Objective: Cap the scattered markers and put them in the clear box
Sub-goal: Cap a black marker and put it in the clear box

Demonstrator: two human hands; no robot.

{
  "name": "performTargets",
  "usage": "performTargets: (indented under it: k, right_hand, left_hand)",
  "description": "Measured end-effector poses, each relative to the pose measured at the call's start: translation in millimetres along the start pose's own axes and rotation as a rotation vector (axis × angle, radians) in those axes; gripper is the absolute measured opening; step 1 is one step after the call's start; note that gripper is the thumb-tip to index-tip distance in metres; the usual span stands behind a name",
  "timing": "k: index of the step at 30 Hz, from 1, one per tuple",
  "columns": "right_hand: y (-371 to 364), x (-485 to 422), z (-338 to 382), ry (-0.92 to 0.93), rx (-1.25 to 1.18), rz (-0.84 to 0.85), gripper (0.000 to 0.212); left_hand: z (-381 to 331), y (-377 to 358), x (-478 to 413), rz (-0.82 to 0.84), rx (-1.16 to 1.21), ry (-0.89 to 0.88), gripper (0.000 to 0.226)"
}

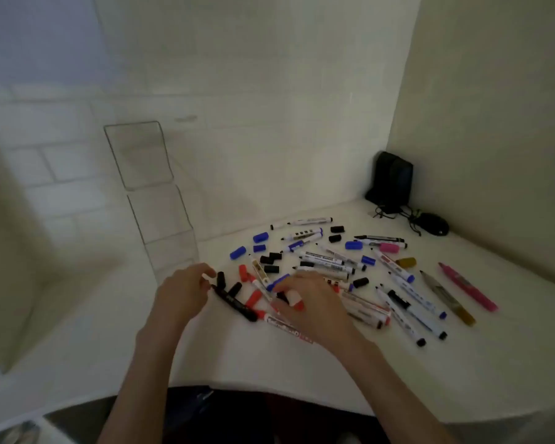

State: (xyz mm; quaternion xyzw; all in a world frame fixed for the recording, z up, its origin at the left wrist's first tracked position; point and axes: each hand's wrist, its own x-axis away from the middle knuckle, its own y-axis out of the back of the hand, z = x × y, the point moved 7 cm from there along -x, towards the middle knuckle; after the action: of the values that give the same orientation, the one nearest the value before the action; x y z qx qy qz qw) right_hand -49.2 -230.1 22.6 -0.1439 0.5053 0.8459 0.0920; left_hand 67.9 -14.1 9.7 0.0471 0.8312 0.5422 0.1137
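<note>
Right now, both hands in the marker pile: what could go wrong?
1. Loose caps in several colours lie mixed together; a mismatched cap is likely.
2. The right hand covers several markers, so its sweep may roll some away.
3. The clear box barely shows against the wall; the left hand could knock it.

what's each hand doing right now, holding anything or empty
Left hand: fingers pinched on the end of a black marker lying on the table.
Right hand: closed on a marker with a red cap.

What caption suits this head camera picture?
Two hands sort scattered markers and loose caps beside an empty clear box.
</note>
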Motion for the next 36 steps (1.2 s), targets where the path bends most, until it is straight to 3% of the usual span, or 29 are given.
performTargets:
  k: [5, 14, 21, 23, 26, 30, 32, 36]
  right_hand:
    - [-48.9, -11.4, 41.0, 0.086, 0.089, 0.016, 0.03]
    - [-74.1, -28.0, 54.8, -0.021, 0.249, -0.054, 0.028]
    - [-29.3, -24.3, 22.9, -0.147, 0.117, -0.204, 0.021]
    - [-14.5, -26.0, 10.5, -0.166, 0.127, -0.243, 0.022]
    - [-5.6, -27.1, -3.2, -0.173, 0.12, -0.22, 0.019]
    - [-4.9, -26.5, -17.0, -0.177, 0.082, -0.165, 0.019]
    - [-5.1, -29.0, -22.9, -0.178, 0.068, -0.164, 0.019]
    - [-2.5, -41.1, -37.3, -0.21, 0.017, -0.137, 0.017]
  left_hand:
    - [18.2, -1.0, -6.9, -0.019, -0.011, 0.066, 0.029]
    - [39.4, 6.3, -3.5, -0.091, -0.003, 0.054, 0.029]
    - [32.9, -7.1, -2.1, -0.06, 0.016, 0.059, 0.019]
    - [15.4, -15.5, -5.3, -0.067, -0.005, 0.054, 0.028]
    - [-2.5, -24.0, -11.7, -0.117, -0.024, 0.082, 0.039]
    - [0.7, -29.9, -16.5, -0.161, -0.048, 0.119, 0.025]
    - [-0.2, -28.2, -14.3, -0.204, 0.044, 0.07, 0.017]
    - [-12.4, -21.6, -4.0, -0.225, 0.471, -0.117, 0.014]
